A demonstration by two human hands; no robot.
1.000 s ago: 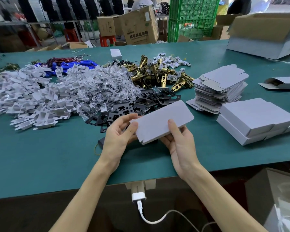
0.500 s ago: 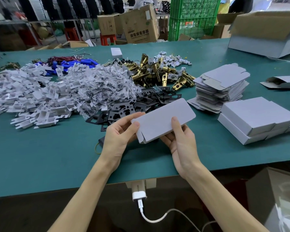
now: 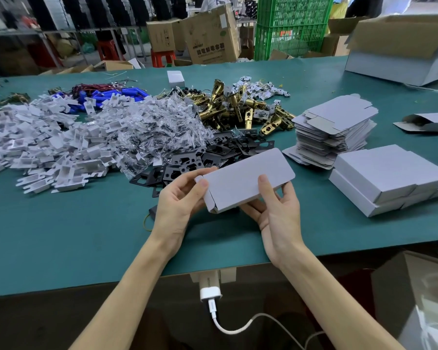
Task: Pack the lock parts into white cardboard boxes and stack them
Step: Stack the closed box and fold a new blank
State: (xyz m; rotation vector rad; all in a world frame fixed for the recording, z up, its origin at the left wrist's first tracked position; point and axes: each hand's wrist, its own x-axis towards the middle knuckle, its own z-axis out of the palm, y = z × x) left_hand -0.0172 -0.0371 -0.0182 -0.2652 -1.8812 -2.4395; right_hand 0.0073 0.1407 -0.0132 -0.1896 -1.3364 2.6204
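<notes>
I hold a white cardboard box above the green table, near its front edge. My left hand grips the box's near left end, thumb on the end flap. From below, my right hand cups the box with its thumb pressed on the top face. Lock parts lie in heaps behind: black plates, brass latches, bagged screws, white plastic pieces. Closed white boxes are stacked at the right, beside a pile of flat box blanks.
Blue parts and red wires lie at the back left. A large open carton stands at the back right, a folded blank near it. A small white box sits mid-back. A charger and cable hang under the table edge.
The box has tilted slightly and its near left end flap has been folded in by my left thumb. Both hands stay in nearly the same place.
</notes>
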